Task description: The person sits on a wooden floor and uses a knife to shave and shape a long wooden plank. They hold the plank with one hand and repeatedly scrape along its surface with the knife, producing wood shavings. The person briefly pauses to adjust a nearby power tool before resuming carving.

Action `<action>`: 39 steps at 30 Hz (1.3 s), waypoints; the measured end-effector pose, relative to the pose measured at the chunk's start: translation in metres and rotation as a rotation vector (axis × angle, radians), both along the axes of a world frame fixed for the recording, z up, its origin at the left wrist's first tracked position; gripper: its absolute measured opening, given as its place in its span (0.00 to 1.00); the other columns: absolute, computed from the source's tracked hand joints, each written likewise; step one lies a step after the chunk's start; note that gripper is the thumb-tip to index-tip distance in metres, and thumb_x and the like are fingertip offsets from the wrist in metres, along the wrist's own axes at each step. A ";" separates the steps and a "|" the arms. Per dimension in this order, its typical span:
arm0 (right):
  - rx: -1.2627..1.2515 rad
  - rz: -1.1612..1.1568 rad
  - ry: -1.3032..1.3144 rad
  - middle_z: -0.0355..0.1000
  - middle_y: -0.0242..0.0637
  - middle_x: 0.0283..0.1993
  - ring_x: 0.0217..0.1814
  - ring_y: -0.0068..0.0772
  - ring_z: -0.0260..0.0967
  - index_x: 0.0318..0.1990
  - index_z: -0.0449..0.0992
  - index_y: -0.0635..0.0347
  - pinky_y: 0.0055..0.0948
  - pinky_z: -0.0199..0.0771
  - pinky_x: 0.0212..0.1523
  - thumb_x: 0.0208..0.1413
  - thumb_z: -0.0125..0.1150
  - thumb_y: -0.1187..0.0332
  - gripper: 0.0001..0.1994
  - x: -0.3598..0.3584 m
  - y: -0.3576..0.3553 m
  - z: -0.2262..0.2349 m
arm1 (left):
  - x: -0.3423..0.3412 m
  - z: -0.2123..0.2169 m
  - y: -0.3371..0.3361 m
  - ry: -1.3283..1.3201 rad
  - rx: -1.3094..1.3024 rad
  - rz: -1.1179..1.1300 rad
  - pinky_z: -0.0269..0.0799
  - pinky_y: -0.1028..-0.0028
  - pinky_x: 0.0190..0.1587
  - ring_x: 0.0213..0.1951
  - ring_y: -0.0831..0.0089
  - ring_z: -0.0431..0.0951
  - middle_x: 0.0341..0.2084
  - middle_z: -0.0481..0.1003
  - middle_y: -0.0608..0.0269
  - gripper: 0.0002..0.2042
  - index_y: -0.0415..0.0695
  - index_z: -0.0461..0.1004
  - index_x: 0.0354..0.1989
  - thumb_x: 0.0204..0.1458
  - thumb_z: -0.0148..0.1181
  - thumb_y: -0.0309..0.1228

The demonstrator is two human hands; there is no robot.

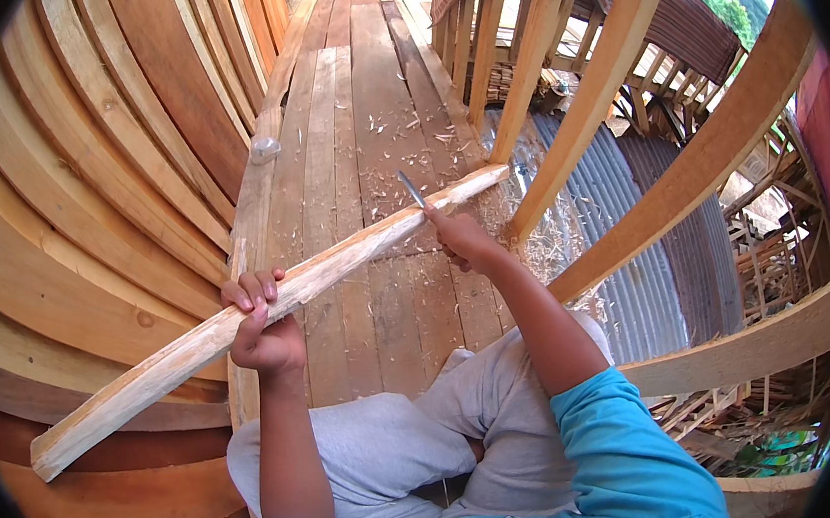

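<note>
A long, pale length of rough-cut timber (360, 248) lies slantwise before me, its near end low at the left and its far end by the slats at the right. My left hand (265, 323) is closed round it left of the middle, fingers over the top edge. In my right hand (462, 237) is a knife, its handle hidden in the closed fingers. The narrow knife blade (411, 188) points up and away, crossing the timber near its far end. Fresh cut marks show along the timber's upper edge.
I sit cross-legged on a plank floor (324, 183) strewn with wood shavings (446, 138). Upright boards (100, 212) line the left side. At the right, wooden slats (608, 94) stand open over corrugated metal sheets (621, 241) lower down. A small clear plastic object (264, 151) rests by the boards.
</note>
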State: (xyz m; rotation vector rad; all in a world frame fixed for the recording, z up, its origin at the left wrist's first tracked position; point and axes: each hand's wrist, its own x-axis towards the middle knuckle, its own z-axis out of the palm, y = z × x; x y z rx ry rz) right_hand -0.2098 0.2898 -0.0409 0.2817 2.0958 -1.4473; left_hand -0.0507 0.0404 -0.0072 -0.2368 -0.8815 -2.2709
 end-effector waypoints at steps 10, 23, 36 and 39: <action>-0.015 -0.172 -0.001 0.44 0.20 0.14 0.13 0.18 0.36 0.16 0.52 0.45 0.26 0.34 0.16 0.57 0.49 0.31 0.32 -0.011 0.016 0.009 | 0.000 0.000 0.001 -0.024 0.000 0.002 0.61 0.61 0.58 0.34 0.73 0.65 0.24 0.61 0.70 0.12 0.52 0.60 0.28 0.36 0.55 0.25; 0.201 0.066 0.598 0.76 0.54 0.36 0.42 0.53 0.75 0.38 0.78 0.65 0.42 0.72 0.45 0.62 0.54 0.52 0.21 -0.032 0.021 -0.037 | -0.006 -0.002 -0.003 0.053 -0.076 -0.075 0.59 0.63 0.57 0.33 0.73 0.64 0.23 0.60 0.70 0.13 0.52 0.60 0.27 0.36 0.59 0.26; 0.529 0.238 0.508 0.74 0.58 0.31 0.36 0.61 0.71 0.30 0.77 0.67 0.50 0.69 0.42 0.68 0.37 0.46 0.32 0.009 -0.004 -0.005 | -0.008 -0.001 -0.011 0.095 -0.121 -0.116 0.58 0.67 0.51 0.29 0.75 0.61 0.19 0.58 0.72 0.14 0.53 0.58 0.22 0.31 0.59 0.28; 0.539 0.215 0.621 0.73 0.64 0.35 0.44 0.70 0.70 0.29 0.76 0.69 0.58 0.67 0.47 0.69 0.32 0.48 0.33 0.039 -0.036 0.006 | -0.006 -0.003 -0.021 0.186 -0.271 -0.189 0.58 0.67 0.52 0.29 0.77 0.62 0.19 0.59 0.74 0.13 0.54 0.58 0.23 0.33 0.59 0.28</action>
